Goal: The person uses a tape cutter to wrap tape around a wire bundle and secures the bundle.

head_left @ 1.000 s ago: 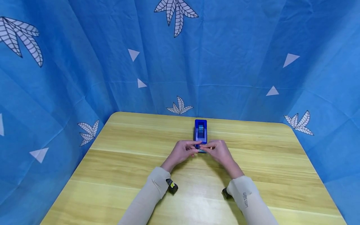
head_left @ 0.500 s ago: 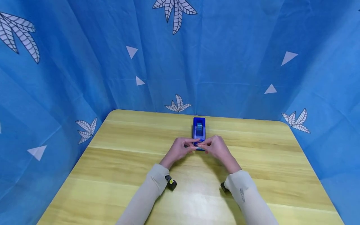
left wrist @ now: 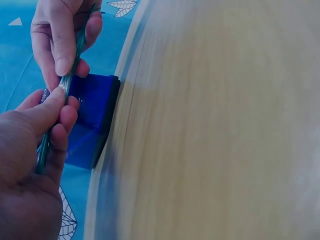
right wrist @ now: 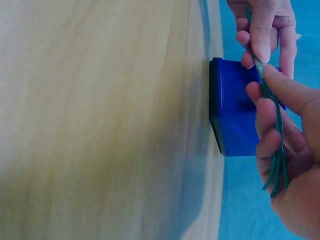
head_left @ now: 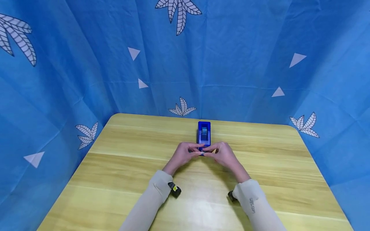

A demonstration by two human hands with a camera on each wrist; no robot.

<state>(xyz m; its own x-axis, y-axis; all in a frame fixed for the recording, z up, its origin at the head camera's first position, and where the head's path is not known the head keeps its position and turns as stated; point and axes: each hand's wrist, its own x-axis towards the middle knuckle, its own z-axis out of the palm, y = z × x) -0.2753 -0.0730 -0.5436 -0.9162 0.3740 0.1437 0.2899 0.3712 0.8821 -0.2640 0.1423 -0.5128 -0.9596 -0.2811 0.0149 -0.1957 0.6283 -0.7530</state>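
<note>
A thin bundle of green stem-like strands [right wrist: 278,125] runs between both hands; their exact kind is unclear. Shiny clear tape [left wrist: 65,82] shows at its middle. My left hand [head_left: 183,154] pinches one half between thumb and fingers. The other half is pinched by my right hand [head_left: 224,155], its thumb at the tape in the right wrist view. The two sets of fingertips nearly meet. Loose strand ends fan out under the right palm. Just beyond the fingers stands a blue tape dispenser [head_left: 204,142] with a tape roll [head_left: 204,132] in it; the hands cover its near end.
The wooden table [head_left: 130,154] has rounded far corners. Blue curtains [head_left: 240,64] with white leaf prints hang behind it and at both sides. A small black wrist camera [head_left: 175,191] sits on the left cuff, another black one [head_left: 232,196] on the right.
Both hands stay at the dispenser's near end, pinching the bundle, with small shifts of the fingers. The whole head view has shifted slightly.
</note>
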